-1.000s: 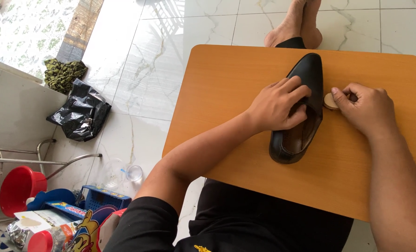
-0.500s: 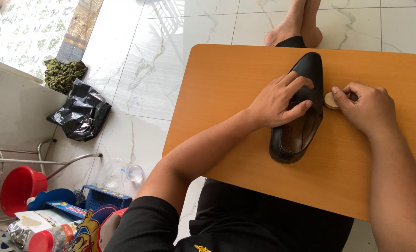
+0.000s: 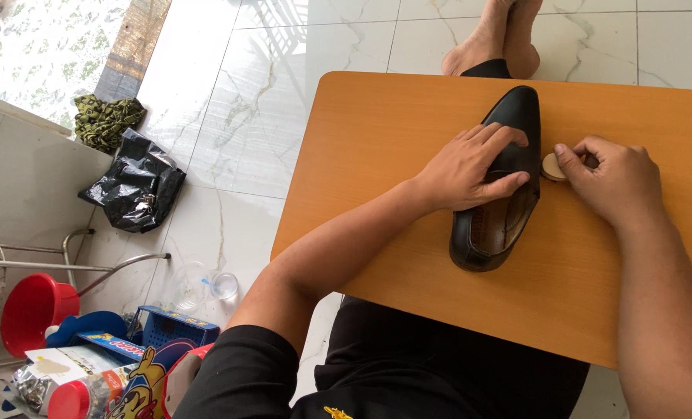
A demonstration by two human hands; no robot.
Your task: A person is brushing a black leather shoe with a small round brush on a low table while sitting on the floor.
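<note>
A black leather shoe (image 3: 509,213) lies on an orange-brown lap table (image 3: 392,132), toe pointing away from me. My left hand (image 3: 470,167) rests across the shoe's upper and holds it down. My right hand (image 3: 614,178) grips a small round tan brush or pad (image 3: 551,167) and presses it against the shoe's right side. Most of that round thing is hidden under my fingers.
My crossed bare feet (image 3: 501,35) lie beyond the table on white marble floor. At the left are a black plastic bag (image 3: 136,190), a green cloth (image 3: 105,120), a red bucket (image 3: 32,310), a blue box (image 3: 167,330) and a metal rack (image 3: 67,260).
My hands and the shoe have barely shifted; the right hand stays pressed with the round pad at the shoe's side.
</note>
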